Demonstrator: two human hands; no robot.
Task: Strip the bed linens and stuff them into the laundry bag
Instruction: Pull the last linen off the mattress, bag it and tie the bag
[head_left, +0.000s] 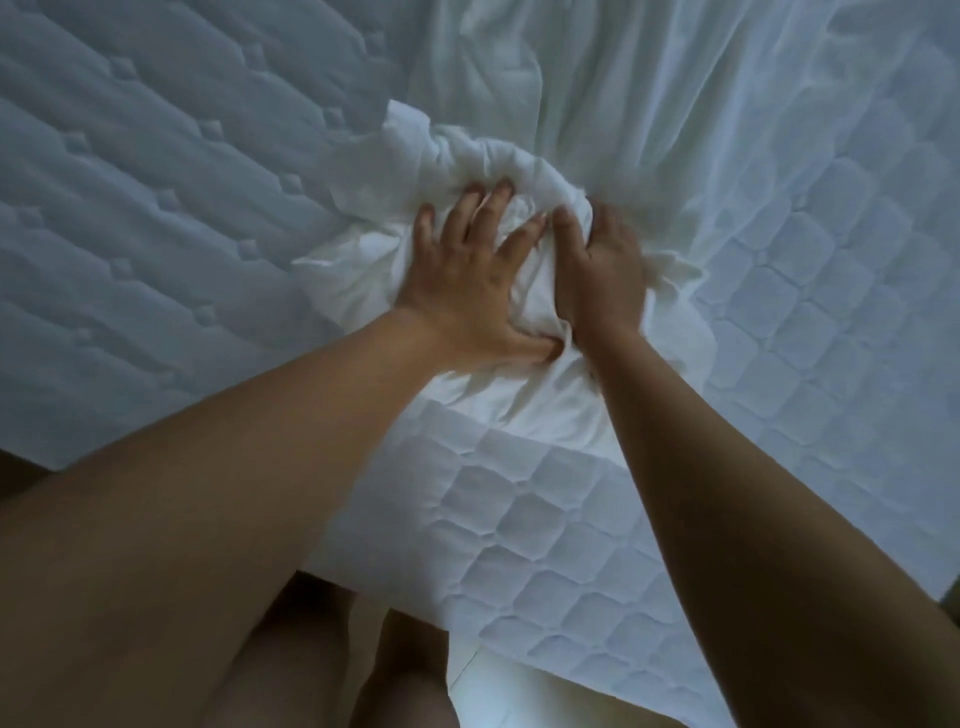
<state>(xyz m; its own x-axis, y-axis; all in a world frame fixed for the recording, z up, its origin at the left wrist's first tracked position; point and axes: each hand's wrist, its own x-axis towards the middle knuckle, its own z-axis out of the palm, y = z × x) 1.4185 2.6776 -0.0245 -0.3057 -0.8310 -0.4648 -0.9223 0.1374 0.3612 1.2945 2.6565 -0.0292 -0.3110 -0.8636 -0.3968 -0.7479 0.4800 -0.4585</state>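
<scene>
The white sheet is seen gathered into a crumpled bunch on top of the bed, near its front edge; from the bunch the rest of the cloth is drawn away in long folds toward the far side. The bunch is held under both hands, which are set side by side and almost touching. The left hand is laid flat on the bunch with its fingers spread and nearly straight, the tips sunk into the cloth and the thumb pressed into a fold; the right hand is closed on the bunch, its fingers curled into the cloth so that their tips are hidden. Some blur is seen at the right hand's outer edge.

Beneath and in front of the bunch a quilted pad with a square stitched pattern is spread over the near corner and the right part of the bed; to the left the mattress is uncovered, its surface stitched in long wavy rows with small tufts. Both bare forearms are stretched out from the lower corners; below the bed's corner the person's legs and a strip of pale floor are seen.
</scene>
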